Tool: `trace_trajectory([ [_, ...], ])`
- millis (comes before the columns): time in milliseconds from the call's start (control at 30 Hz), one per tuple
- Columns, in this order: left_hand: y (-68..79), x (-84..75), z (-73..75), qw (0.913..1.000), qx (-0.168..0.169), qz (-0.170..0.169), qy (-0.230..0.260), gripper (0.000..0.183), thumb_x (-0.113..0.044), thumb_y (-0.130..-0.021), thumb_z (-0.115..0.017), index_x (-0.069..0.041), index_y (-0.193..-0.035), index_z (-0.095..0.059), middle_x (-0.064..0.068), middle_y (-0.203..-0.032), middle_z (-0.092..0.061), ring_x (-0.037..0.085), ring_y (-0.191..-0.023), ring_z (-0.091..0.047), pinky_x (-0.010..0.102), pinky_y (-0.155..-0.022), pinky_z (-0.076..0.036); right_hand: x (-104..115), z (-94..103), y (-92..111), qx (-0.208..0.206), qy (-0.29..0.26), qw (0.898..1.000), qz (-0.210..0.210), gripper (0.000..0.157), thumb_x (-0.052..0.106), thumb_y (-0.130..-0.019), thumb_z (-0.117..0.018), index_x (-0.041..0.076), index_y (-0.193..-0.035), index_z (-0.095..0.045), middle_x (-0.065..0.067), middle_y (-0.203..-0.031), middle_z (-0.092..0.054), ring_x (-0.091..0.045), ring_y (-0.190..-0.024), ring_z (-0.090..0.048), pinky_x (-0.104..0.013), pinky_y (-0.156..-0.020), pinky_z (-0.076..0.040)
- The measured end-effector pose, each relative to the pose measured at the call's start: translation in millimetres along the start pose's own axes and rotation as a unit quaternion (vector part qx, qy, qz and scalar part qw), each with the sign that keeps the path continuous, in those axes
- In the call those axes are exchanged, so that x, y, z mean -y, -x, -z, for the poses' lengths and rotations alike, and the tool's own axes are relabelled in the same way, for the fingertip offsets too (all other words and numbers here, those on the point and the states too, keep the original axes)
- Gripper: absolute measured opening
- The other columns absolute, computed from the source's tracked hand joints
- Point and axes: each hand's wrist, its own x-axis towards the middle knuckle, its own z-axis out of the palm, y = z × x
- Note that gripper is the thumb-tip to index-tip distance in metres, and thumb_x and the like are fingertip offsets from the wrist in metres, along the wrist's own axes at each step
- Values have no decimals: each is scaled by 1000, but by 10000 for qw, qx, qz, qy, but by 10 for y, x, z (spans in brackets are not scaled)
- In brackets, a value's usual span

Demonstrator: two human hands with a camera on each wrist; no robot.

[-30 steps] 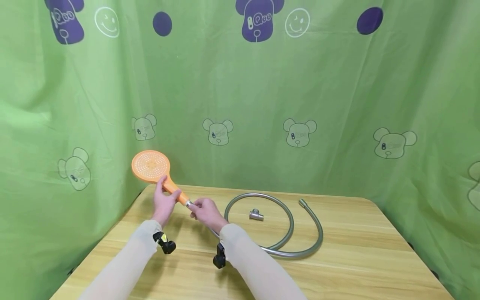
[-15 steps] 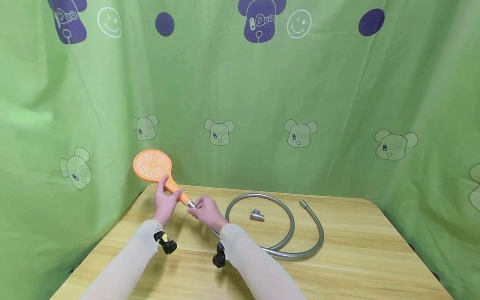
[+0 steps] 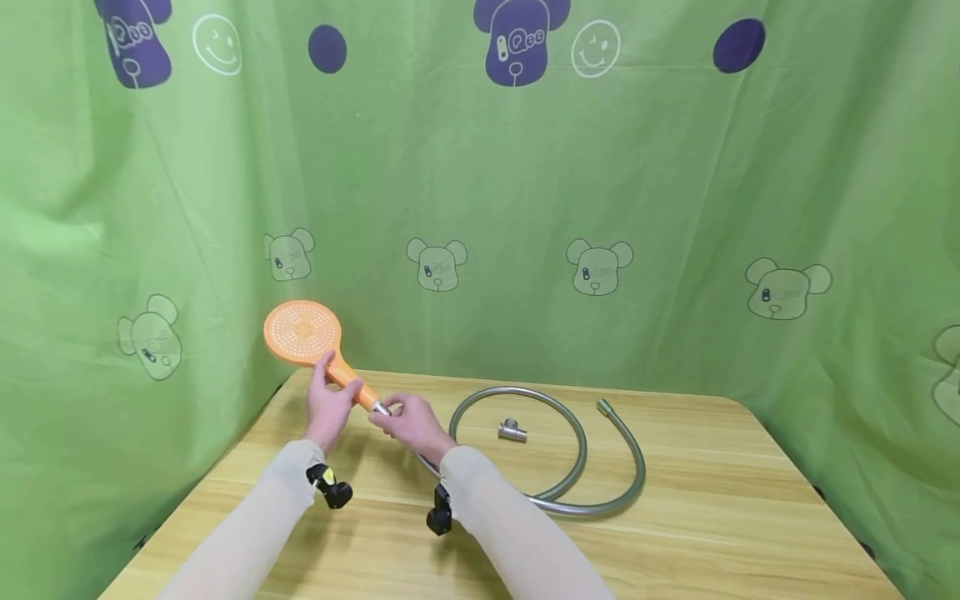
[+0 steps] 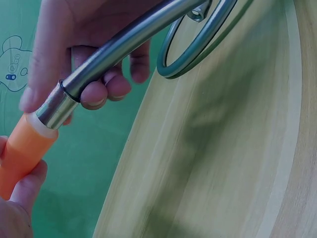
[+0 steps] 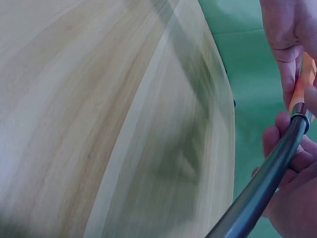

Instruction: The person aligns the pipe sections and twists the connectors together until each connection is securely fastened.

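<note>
An orange shower head [image 3: 302,332] is held up over the table's far left corner, its perforated face toward the head camera. My left hand [image 3: 327,412] grips its handle [image 4: 22,148], with the thumb on the near side. At the handle's lower end, my right hand [image 3: 411,427] pinches the metal end nut [image 4: 58,106] of a shower hose [image 4: 131,47] between thumb and fingers. In the left wrist view the nut sits against the pale ring at the handle's end, in line with it. The right wrist view shows the hose [image 5: 262,186] running back past the right palm.
The hose's grey coil [image 3: 583,454] lies on the wooden table [image 3: 720,483], its free end fitting [image 3: 604,407] pointing toward the back. Inside the loop lies a small chrome T-shaped fitting [image 3: 512,431]. A green patterned curtain [image 3: 510,183] hangs behind and at both sides.
The right hand's thumb and fingers shift slightly around the nut, uncovering and covering parts of it. The left hand and the shower head stay almost still.
</note>
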Motion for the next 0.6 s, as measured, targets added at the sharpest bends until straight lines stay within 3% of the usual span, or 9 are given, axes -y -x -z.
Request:
trace_trajectory([
  [167, 8, -18, -3, 10000, 38, -3, 4, 81, 3, -92, -65, -25, -159, -28, 22, -139, -36, 28, -107, -55, 22, -87, -59, -7, -3, -8, -47, -41, 10000, -15, 33, 21, -86, -80, 6, -105, -58, -4, -81, -65, -13, -65, -59, -23, -55, -50],
  [400, 0, -50, -10, 10000, 41, 18, -65, 82, 3, -92, -65, -26, -159, -28, 23, -141, -36, 29, -109, -56, 23, -87, -59, -30, 5, -32, -36, 14, 9999, 152, 20, 24, -93, -72, 5, -97, -67, -3, -77, -68, -14, -67, -62, -23, -57, -51],
  [600, -5, -45, -5, 9999, 68, 69, -60, 81, 2, -92, -65, -26, -159, -28, 22, -142, -36, 29, -110, -56, 22, -87, -59, -47, 0, -39, 14, 78, 9999, 149, 30, 29, -95, -70, 5, -113, -73, -3, -77, -69, -12, -68, -60, -23, -58, -50],
])
